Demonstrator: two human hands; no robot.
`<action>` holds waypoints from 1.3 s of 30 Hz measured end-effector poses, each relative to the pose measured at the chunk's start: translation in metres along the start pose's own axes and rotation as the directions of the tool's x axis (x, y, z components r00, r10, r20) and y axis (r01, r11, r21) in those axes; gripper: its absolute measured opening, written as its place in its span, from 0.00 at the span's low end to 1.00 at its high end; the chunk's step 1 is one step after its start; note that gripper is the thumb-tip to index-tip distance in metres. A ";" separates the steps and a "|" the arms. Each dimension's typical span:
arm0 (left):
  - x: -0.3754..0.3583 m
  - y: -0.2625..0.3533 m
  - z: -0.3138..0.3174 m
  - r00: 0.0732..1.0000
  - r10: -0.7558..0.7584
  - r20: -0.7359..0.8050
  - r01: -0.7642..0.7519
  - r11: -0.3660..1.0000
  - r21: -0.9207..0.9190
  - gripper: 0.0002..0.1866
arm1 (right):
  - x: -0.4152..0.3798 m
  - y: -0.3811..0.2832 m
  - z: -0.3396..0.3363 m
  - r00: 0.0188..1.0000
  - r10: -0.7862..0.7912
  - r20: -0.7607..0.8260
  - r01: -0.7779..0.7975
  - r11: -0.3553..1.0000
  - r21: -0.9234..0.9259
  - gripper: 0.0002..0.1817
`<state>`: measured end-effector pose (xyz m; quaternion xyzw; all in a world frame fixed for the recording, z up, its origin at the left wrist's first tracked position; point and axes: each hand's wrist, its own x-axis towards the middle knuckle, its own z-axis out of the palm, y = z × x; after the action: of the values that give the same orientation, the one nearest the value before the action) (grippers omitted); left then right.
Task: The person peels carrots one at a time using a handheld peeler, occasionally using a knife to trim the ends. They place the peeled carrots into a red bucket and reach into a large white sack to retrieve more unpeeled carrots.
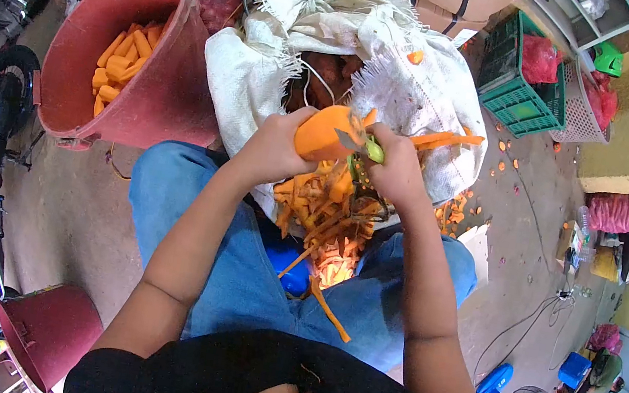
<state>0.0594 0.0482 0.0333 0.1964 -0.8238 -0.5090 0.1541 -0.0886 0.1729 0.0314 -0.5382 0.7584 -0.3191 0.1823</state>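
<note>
A thick, peeled orange carrot (325, 135) is gripped in my left hand (275, 146), its fingers wrapped round it above my lap. My right hand (398, 168) is closed on a green-handled peeler (373, 150), held against the carrot's right end. The blade is small and partly hidden there. Long carrot peelings (321, 206) are heaped below both hands, between my knees, and one strip hangs over my jeans. Behind the hands stands an open white woven sack (247, 77), with dark reddish-brown contents in its mouth.
A large red tub (184, 88) at the left holds peeled carrots (122, 66). Another red bucket (50, 336) lies tilted at lower left. A green crate (503, 74) stands at upper right. Orange scraps dot the floor at right, near a cable and a blue fan (496, 382).
</note>
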 end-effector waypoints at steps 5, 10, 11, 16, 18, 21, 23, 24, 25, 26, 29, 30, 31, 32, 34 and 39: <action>-0.003 -0.001 0.003 1.000 0.010 -0.024 -0.010 1.000 -0.010 0.24 | 0.000 -0.004 0.005 0.987 0.144 -0.075 -0.149 0.987 -0.066 0.12; -0.005 0.008 0.001 0.996 0.002 -0.092 0.011 0.990 0.142 0.24 | 0.003 0.004 0.010 0.988 0.129 -0.089 -0.134 0.990 -0.042 0.12; -0.006 0.004 0.001 1.000 0.011 -0.020 -0.009 0.997 0.078 0.24 | 0.004 0.007 0.013 0.987 0.108 -0.120 -0.111 0.994 -0.023 0.12; -0.032 0.050 0.036 0.736 0.425 0.527 -0.453 0.887 -0.083 0.23 | 0.024 0.038 0.031 0.863 0.504 -0.023 -0.502 0.854 -0.137 0.13; -0.024 0.036 0.033 0.828 0.353 0.435 -0.370 0.928 -0.048 0.23 | 0.031 0.052 0.045 0.980 0.184 -0.081 -0.186 0.983 -0.012 0.16; -0.018 0.020 0.007 0.964 0.200 0.177 -0.201 0.980 -0.015 0.24 | 0.031 0.036 0.051 0.960 0.275 0.049 -0.278 0.958 0.069 0.18; -0.019 0.021 -0.003 0.980 0.196 0.031 -0.192 0.976 -0.104 0.28 | 0.029 0.024 0.047 0.960 0.243 0.138 -0.252 0.966 0.052 0.18; -0.020 0.019 -0.005 0.979 0.201 0.028 -0.197 0.975 -0.100 0.28 | 0.030 0.025 0.050 0.962 0.238 0.134 -0.247 0.968 0.052 0.18; -0.020 0.014 -0.005 0.982 0.187 0.015 -0.183 0.975 -0.126 0.29 | 0.030 0.029 0.054 0.970 0.214 0.117 -0.222 0.974 0.055 0.17; -0.021 0.012 -0.005 0.986 0.169 0.001 -0.166 0.974 -0.153 0.29 | 0.030 0.031 0.057 0.976 0.191 0.103 -0.198 0.979 0.057 0.16; -0.021 0.011 -0.008 0.989 0.150 0.000 -0.148 0.979 -0.140 0.29 | 0.034 0.031 0.056 0.977 0.190 0.101 -0.195 0.980 0.043 0.14; -0.020 0.013 -0.009 0.989 0.147 0.000 -0.146 0.979 -0.140 0.29 | 0.034 0.029 0.054 0.978 0.190 0.080 -0.196 0.978 0.066 0.13; -0.019 0.016 -0.010 0.994 0.105 -0.029 -0.108 0.987 -0.116 0.27 | 0.033 0.026 0.050 0.978 0.191 0.080 -0.197 0.978 0.067 0.13; -0.018 0.018 -0.011 0.996 0.066 -0.060 -0.071 0.993 -0.093 0.26 | 0.033 0.023 0.044 0.977 0.210 0.030 -0.212 0.971 0.112 0.13; -0.012 0.009 -0.011 0.992 0.025 -0.125 -0.027 0.999 -0.020 0.26 | 0.033 0.015 0.031 0.974 0.227 -0.018 -0.222 0.963 0.156 0.12; 0.002 -0.008 -0.012 0.966 -0.119 -0.229 0.135 0.990 0.052 0.24 | 0.020 -0.002 0.021 0.993 0.102 -0.052 -0.094 0.985 0.146 0.09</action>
<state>0.0642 0.0349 0.0312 0.3104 -0.8033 -0.4642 0.2071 -0.0811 0.1482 0.0192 -0.4760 0.7642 -0.3791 0.2136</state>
